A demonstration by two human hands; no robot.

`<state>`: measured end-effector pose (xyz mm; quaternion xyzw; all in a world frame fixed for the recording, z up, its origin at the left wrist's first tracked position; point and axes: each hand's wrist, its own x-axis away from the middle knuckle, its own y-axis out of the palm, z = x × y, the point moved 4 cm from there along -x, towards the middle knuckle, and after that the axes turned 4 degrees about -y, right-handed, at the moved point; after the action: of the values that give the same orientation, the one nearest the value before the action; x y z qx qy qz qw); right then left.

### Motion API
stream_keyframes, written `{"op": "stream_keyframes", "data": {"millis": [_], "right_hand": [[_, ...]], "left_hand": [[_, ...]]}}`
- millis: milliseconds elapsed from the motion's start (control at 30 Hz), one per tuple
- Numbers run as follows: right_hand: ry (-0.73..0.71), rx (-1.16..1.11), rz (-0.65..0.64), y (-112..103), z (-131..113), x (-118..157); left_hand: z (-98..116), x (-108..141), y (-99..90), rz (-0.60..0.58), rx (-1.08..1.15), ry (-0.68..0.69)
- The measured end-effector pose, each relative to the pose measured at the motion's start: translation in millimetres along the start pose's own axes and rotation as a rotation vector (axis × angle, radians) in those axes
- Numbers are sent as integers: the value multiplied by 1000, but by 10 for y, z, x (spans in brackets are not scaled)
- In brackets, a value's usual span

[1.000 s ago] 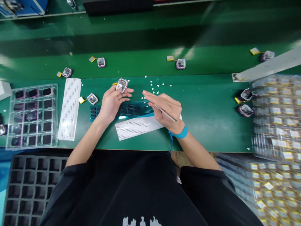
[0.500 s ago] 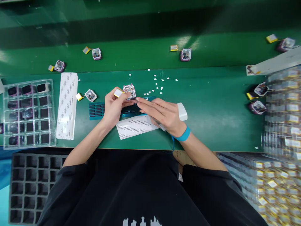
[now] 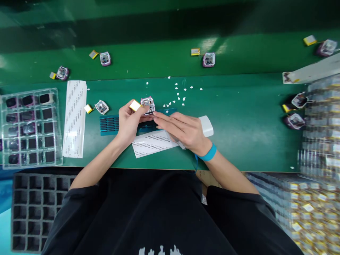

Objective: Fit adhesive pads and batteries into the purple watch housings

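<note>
My left hand grips an open smartwatch body with its circuit board facing up, the thumb lying on the board. A silver battery cell with yellow edges sits by the left index finger, beside the watch. My right hand, a blue band round its wrist, has its fingertips pinched at the lower right edge of the watch. Whatever they pinch is too small to make out. Under the hands lie a teal slotted holder and a printed white sheet. A white rounded device shows behind the right hand.
Small white stickers are scattered beyond the hands. Another watch body with its battery lies left, near a white strip and a clear tray of watches. Stacked clear trays stand right. More watch bodies sit on the back strip.
Both hands keep their hold, with the watch and battery nearly in place. The watch bodies on the back strip have shifted slightly left relative to the table. The view has moved a little.
</note>
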<state>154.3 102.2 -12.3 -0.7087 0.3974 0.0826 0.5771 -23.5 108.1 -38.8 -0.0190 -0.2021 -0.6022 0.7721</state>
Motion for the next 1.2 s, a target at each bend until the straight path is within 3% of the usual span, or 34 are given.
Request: {"op": "stream_keyframes", "data": {"millis": [233,400,667,800,933,1033,1133,1200], "right_hand": [[5,-45,19,9,6,17],[-76,25,110,-8,-50,-6],[-56,-67,223,-14,9,-5],[-71,-40,207,-23,14,-23],[-69,23,274,-112,2,-49],[-75,74,286,-151,-4,-61],[-86,87,254,-141,1,-59],[-82,93,229,-125,15,-54]], "left_hand": [[23,32,22,-3,11,4],[-11,59,25,18,-37,47],[-35,41,28,-10,-54,90],[-74,60,48,-6,-48,67],[-108,49,38,-24,-79,62],[-21,-131,-36,-3,-274,158],[224,-506,-143,146,-745,427],[382,-821,-225,259,-1031,527]]}}
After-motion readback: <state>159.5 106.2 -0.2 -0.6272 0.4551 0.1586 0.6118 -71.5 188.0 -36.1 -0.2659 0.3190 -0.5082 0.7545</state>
